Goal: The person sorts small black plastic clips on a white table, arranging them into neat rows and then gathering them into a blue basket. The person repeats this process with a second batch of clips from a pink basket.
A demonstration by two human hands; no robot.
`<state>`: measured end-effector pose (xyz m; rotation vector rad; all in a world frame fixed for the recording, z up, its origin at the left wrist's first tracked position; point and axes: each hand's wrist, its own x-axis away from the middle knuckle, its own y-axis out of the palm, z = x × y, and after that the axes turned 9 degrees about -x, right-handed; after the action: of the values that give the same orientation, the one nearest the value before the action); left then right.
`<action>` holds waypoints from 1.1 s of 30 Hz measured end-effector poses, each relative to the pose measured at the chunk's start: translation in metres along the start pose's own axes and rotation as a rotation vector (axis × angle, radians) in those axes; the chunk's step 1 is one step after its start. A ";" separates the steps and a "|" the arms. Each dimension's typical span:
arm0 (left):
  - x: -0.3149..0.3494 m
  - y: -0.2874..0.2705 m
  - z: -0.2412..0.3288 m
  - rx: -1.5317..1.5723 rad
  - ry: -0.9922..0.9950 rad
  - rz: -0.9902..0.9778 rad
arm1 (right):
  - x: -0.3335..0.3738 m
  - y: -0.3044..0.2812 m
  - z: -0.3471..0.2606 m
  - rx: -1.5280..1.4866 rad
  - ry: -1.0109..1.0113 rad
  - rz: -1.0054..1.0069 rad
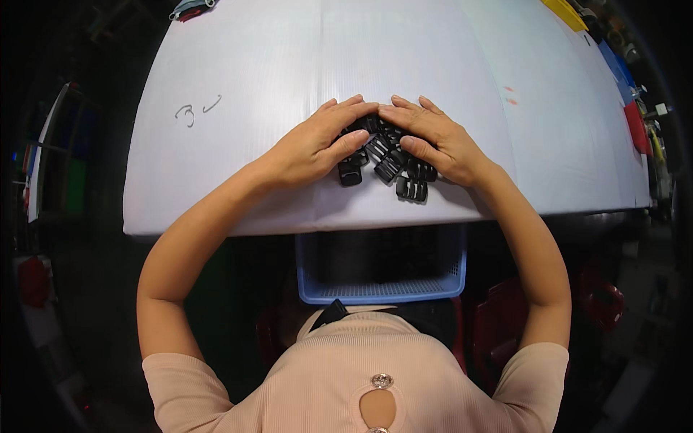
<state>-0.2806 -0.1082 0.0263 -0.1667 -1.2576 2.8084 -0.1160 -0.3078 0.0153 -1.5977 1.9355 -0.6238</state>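
Observation:
A small heap of black plastic buckles (388, 169) lies on the white tabletop near its front edge. My left hand (326, 138) curves round the heap's left and far side, palm down, fingers stretched out. From the right, my right hand (439, 141) covers part of the heap in the same way, fingers extended and slightly spread. The fingertips of both hands meet or nearly meet at the far side. Several buckles show between the thumbs and nearer to me; others are hidden under the palms. Neither hand grips a buckle.
The white-covered table (245, 209) has handwritten marks on its left. Below its front edge, a blue plastic basket (382, 292) sits above my lap. A folded cloth item (191, 10) lies at the far left corner, and a yellow bin (565, 13) stands at the far right.

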 end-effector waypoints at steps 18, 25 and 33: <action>0.174 0.103 0.049 -0.239 -0.015 0.773 | 0.219 0.115 0.007 -0.122 0.946 0.356; 0.087 0.089 0.077 -0.256 0.198 0.333 | 0.228 0.117 -0.014 -0.619 0.874 0.416; 0.145 0.115 0.072 -0.103 0.110 0.495 | 0.272 0.110 -0.065 -0.702 0.942 0.367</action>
<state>-0.4346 -0.2236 -0.0222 -0.7203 -1.5113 3.0657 -0.2788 -0.5543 -0.0411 -1.3149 3.3415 -0.6322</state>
